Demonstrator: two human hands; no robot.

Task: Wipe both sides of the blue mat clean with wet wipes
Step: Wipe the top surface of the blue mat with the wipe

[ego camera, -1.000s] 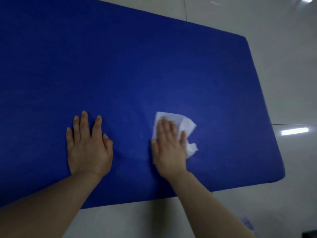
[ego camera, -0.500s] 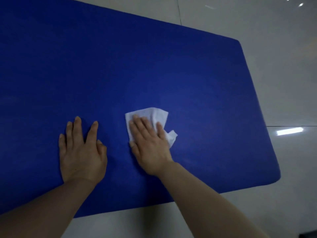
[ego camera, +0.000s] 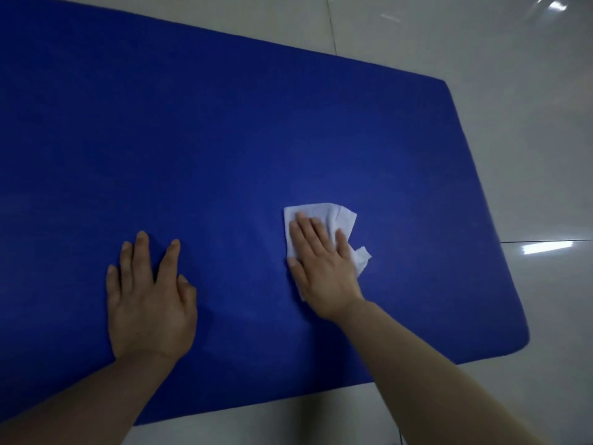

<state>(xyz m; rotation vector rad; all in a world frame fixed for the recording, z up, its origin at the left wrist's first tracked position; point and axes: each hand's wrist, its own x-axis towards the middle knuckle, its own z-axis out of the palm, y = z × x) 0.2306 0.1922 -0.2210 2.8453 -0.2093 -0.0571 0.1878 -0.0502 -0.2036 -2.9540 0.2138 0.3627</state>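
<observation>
The blue mat (ego camera: 224,139) lies flat on the floor and fills most of the head view. My right hand (ego camera: 324,268) lies flat with straight fingers on a crumpled white wet wipe (ego camera: 340,216), pressing it onto the mat right of centre. Parts of the wipe stick out beyond the fingertips and at the hand's right side. My left hand (ego camera: 149,303) rests palm down on the mat to the left, fingers spread, holding nothing.
Glossy pale floor tiles (ego camera: 529,139) surround the mat on the right and along the near edge, with light reflections on them. The mat's right end and its two rounded corners are in view; its left part runs out of frame.
My right hand slid the wipe left toward my left hand, then back to the right. My left hand stayed pressed on the mat in about the same place.
</observation>
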